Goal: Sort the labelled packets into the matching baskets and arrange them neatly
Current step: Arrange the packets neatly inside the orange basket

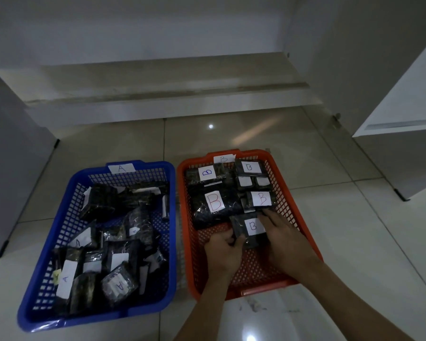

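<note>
Left hand: my left hand point(223, 252) reaches into the orange basket point(303, 225), fingers curled onto the near left corner of a small dark packet point(249, 230); that grip is clenched on the packet.
Right hand: my right hand point(284, 238) lies flat along the packet's right side, fingers spread and pressing on it; I cannot tell whether this grip pinches it or only steadies it.
Held packet: it carries a white label with a B, and sits low in the middle of the orange basket, just in front of the other B packets.
Orange basket: tagged B on its far rim; four more B packets point(215, 205) lie flat in rows across the far half, the near half showing bare mesh.
Blue basket: the blue basket point(172, 242) stands just beside the orange one on my left, tagged A on its far rim.
A packets: dark packets point(118, 284) with A labels lie jumbled and overlapping inside it, some tilted, some face down.
Floor: both baskets stand on a glossy tiled floor point(231, 134).
</note>
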Tool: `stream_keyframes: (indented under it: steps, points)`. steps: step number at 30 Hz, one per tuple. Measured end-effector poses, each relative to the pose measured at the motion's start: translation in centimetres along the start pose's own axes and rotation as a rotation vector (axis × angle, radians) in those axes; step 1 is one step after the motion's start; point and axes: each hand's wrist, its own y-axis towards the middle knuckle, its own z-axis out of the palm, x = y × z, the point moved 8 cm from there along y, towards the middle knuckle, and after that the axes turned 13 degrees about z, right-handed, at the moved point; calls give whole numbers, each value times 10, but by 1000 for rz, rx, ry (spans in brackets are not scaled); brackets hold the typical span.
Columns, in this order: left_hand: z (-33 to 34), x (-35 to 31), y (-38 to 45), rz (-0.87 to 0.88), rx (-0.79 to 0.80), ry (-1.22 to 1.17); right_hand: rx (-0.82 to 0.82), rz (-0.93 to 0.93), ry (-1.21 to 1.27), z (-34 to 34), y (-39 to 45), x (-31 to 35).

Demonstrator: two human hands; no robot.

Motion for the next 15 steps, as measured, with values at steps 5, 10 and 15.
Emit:
stream_keyframes:
  steps: [5,10,15]
  points:
    - [6,6,-2,-122,4,-120,-112,36,121,-34,14,-3]
    - [9,2,-2,-64,83,-7,-74,-42,10,-51,62,-2]
    - [-1,-7,-2,-62,-14,-56,-86,-60,-47,-56,74,-2]
